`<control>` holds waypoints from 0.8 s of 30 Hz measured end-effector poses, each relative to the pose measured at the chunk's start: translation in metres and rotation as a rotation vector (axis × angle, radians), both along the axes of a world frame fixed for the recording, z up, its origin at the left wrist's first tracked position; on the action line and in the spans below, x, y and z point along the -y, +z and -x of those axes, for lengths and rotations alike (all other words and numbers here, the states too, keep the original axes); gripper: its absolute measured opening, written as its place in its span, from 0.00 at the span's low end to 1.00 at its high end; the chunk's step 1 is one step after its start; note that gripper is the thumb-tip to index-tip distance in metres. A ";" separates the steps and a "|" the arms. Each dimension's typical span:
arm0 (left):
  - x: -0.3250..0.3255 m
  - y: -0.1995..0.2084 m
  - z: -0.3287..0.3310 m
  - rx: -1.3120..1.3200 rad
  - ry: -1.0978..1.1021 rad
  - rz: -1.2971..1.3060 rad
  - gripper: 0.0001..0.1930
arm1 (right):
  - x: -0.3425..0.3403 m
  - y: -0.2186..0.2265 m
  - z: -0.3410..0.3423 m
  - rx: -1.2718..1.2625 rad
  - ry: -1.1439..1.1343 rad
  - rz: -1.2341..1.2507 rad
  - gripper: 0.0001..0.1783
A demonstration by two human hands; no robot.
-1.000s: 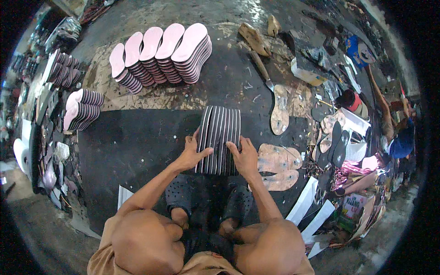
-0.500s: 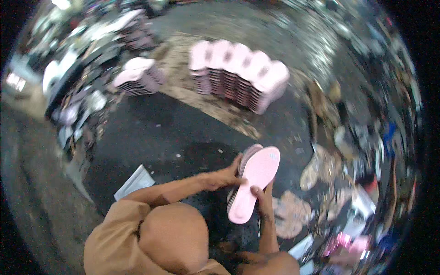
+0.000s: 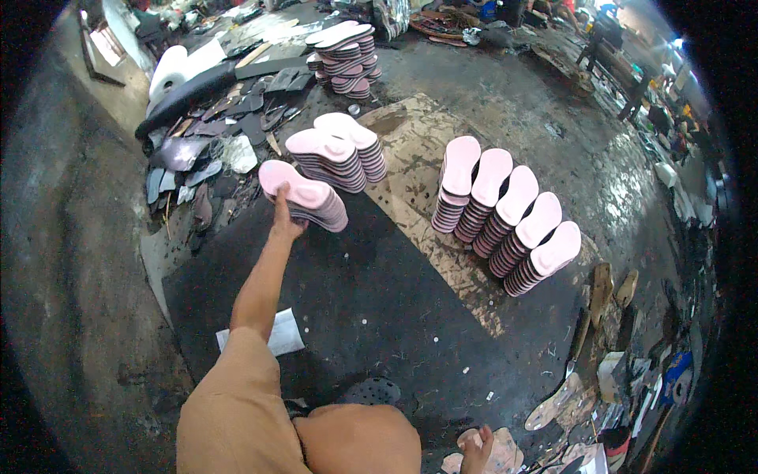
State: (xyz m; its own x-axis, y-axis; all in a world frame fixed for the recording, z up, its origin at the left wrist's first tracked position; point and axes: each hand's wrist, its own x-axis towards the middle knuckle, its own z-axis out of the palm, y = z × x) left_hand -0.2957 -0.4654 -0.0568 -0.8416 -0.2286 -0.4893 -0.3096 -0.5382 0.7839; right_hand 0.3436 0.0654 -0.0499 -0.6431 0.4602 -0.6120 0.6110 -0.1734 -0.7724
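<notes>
My left hand (image 3: 284, 223) reaches far out to the left and grips the near end of a stack of pink shoe soles (image 3: 306, 197). The stack sits low over the dark mat (image 3: 379, 300); whether it rests on it I cannot tell. Just beyond it stand two similar pink stacks (image 3: 325, 158) (image 3: 357, 144). My right hand (image 3: 478, 442) is down at the lower edge, fingers spread on a brownish sole-shaped offcut (image 3: 505, 452), holding nothing.
A row of several leaning pink sole stacks (image 3: 505, 217) stands to the right on a worn patch of floor. More stacks (image 3: 343, 51) stand farther back. Dark scraps (image 3: 205, 150) litter the left, offcuts and tools (image 3: 600, 371) the right. A white paper (image 3: 276, 336) lies by my arm.
Both hands held a striped-edged stack of soles in front of me, then lifted it. Now my left hand alone has carried it out left beside the other stacks; my right hand dropped to the floor.
</notes>
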 end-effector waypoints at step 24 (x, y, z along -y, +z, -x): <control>-0.394 -0.042 -0.164 -0.124 -1.091 0.102 0.28 | -0.213 0.053 0.276 -0.024 0.078 -0.299 0.48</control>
State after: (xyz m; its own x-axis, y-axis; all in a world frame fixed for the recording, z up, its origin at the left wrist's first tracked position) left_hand -0.1322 -0.0710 -0.0984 -0.6579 0.6327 -0.4085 -0.4954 0.0450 0.8675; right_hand 0.0677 0.2788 0.0034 -0.6962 0.5665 -0.4409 0.5943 0.1103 -0.7966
